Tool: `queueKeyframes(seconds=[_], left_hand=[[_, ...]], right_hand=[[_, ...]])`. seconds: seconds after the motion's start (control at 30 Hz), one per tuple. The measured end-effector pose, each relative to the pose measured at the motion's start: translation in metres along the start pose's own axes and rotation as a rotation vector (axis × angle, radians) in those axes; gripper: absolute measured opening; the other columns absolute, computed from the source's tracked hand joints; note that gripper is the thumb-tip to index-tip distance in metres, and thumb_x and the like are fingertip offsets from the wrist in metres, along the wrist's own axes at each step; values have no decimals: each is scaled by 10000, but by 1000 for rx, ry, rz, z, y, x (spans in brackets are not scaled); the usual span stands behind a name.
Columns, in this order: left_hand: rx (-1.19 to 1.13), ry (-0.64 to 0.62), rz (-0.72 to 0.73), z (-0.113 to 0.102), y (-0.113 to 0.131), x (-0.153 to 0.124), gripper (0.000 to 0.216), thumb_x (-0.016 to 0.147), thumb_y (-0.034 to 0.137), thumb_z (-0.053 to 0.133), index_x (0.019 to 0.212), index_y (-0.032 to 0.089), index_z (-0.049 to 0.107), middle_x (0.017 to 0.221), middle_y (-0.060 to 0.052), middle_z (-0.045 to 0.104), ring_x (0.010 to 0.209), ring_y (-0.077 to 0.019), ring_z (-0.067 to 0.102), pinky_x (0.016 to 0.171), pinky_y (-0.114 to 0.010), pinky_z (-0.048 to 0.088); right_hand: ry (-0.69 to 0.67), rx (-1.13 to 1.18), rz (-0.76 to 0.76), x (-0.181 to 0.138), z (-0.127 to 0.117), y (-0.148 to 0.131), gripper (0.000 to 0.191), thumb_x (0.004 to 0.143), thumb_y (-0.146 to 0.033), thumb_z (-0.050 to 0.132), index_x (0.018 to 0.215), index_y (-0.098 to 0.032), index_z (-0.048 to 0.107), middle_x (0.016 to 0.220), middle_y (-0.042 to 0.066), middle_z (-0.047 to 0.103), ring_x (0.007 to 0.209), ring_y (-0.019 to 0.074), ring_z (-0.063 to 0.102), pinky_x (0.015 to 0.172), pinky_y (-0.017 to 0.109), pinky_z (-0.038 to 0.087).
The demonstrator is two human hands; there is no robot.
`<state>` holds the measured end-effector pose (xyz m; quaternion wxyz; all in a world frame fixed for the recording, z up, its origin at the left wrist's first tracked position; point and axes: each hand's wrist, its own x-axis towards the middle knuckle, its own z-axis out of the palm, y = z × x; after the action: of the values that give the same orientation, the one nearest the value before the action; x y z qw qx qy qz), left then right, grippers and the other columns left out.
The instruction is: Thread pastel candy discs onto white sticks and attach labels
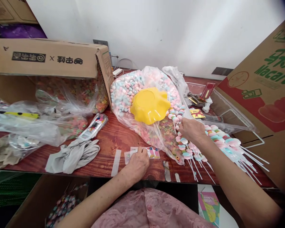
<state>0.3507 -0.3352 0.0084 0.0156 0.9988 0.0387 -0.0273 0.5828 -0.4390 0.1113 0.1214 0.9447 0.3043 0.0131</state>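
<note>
My left hand rests at the table's front edge, its fingers closed on a small clear packet printed with coloured shapes. To the right, my right hand reaches forward, fingers closed at the white sticks of some pastel marshmallow skewers. Most of its grip is hidden from me. More marshmallow skewers lie piled under and beside my right forearm, sticks towards me. Behind both hands spreads a large clear bag of pink, white and blue candies, with a yellow wavy-rimmed bowl upside down on it.
An open cardboard box with bagged ring candies stands at left. Grey cloth gloves and a stack of packets lie before it. A clear plastic bin and a tall carton flank the right side. Tape strips stick to the table.
</note>
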Motion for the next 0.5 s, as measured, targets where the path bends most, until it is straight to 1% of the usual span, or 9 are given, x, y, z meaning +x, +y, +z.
queueKeyframes(seconds=[0.1, 0.17, 0.23, 0.3, 0.37, 0.43, 0.5], left_hand=[[26, -10, 51, -4, 2, -1, 204, 840, 51, 513, 978, 69, 663, 968, -158, 584, 923, -266, 550, 591, -299, 484], [47, -1, 77, -5, 3, -1, 183, 834, 47, 527, 955, 76, 661, 950, -154, 583, 911, -263, 552, 610, -308, 485], [82, 16, 90, -4, 4, 0, 171, 835, 41, 533, 949, 81, 655, 930, -151, 585, 907, -257, 555, 655, -322, 489], [93, 24, 100, -2, 3, 4, 159, 844, 42, 525, 931, 89, 650, 906, -146, 589, 903, -256, 559, 673, -332, 486], [59, 35, 100, 1, 0, 7, 158, 858, 53, 505, 915, 97, 646, 897, -145, 597, 905, -261, 561, 673, -341, 483], [3, 68, 66, 3, -6, 8, 177, 876, 71, 472, 910, 104, 643, 899, -145, 608, 906, -264, 562, 690, -357, 486], [-35, 117, 11, 4, -10, 7, 205, 895, 90, 437, 915, 105, 641, 905, -144, 616, 907, -265, 560, 734, -379, 490]], right_hand=[[62, 15, 39, -23, 7, 16, 352, 946, -297, 358, 971, -144, 674, 921, 167, 711, 849, 286, 664, 603, 327, 338], [149, 66, 49, -41, 17, 26, 329, 935, -321, 384, 894, -162, 669, 828, 134, 708, 760, 261, 645, 576, 317, 290], [259, 154, 26, -60, 29, 35, 294, 916, -345, 424, 813, -182, 646, 714, 87, 679, 659, 224, 606, 560, 305, 259], [378, 273, -25, -78, 41, 42, 279, 906, -377, 458, 760, -199, 616, 638, 44, 637, 586, 190, 562, 555, 293, 269], [483, 399, -73, -96, 52, 46, 281, 908, -410, 484, 750, -209, 601, 619, 16, 616, 549, 164, 537, 557, 282, 305], [559, 505, -107, -113, 59, 47, 275, 912, -421, 508, 763, -210, 604, 621, 6, 610, 533, 147, 527, 562, 272, 341], [599, 589, -132, -128, 65, 46, 264, 915, -410, 526, 773, -205, 612, 628, 8, 608, 535, 141, 529, 565, 268, 364]])
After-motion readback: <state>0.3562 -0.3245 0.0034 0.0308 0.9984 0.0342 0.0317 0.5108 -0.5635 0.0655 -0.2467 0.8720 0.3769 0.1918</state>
